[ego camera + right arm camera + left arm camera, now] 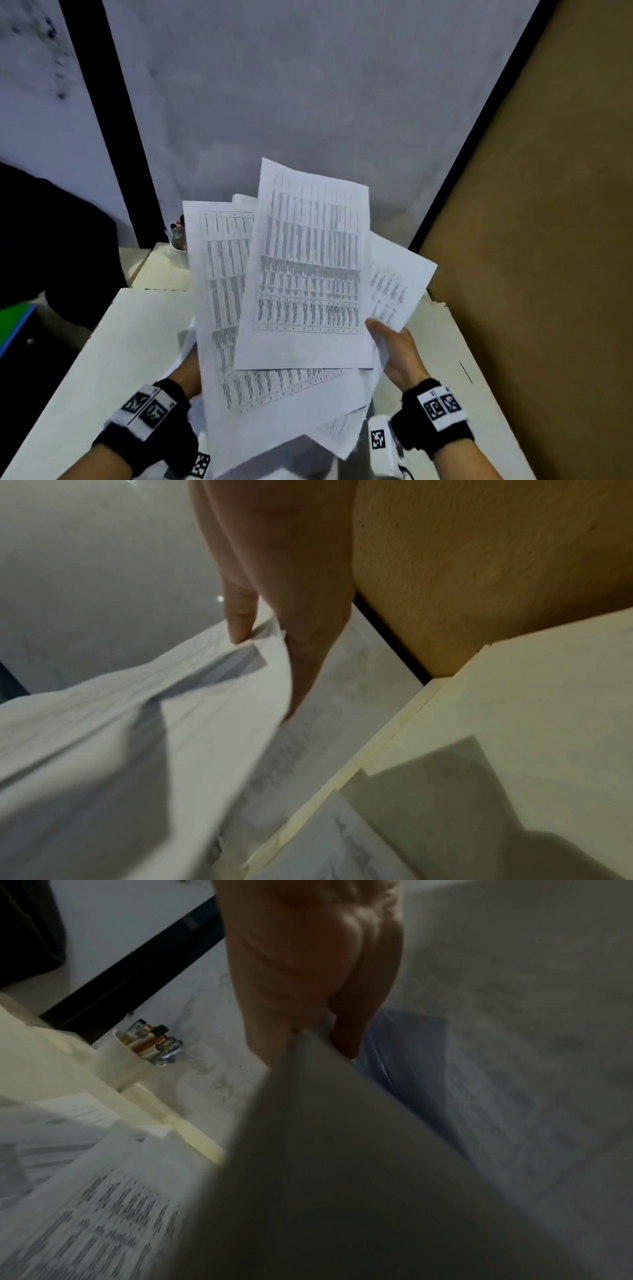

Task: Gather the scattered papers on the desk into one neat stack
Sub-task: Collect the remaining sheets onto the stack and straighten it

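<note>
Several white sheets printed with tables, the papers [308,267], are fanned out unevenly and raised above the white desk [120,342]. My left hand [187,373] grips their lower left edge and is mostly hidden behind them. In the left wrist view my left hand [318,1034] pinches the papers [342,1150] at a corner. My right hand [385,339] holds the right side, thumb on the front. In the right wrist view my right hand [263,653] has the thumb on top of the papers [137,723] and the fingers [308,669] behind them. More printed paper [85,1191] shows lower left; whether it lies on the desk is unclear.
A white cup of pens [178,236] stands at the desk's back left corner, also in the left wrist view as the cup [126,1058]. A brown board [531,205] walls the right side and a grey panel [291,102] the back. A black object [51,246] and a green folder [13,318] lie left.
</note>
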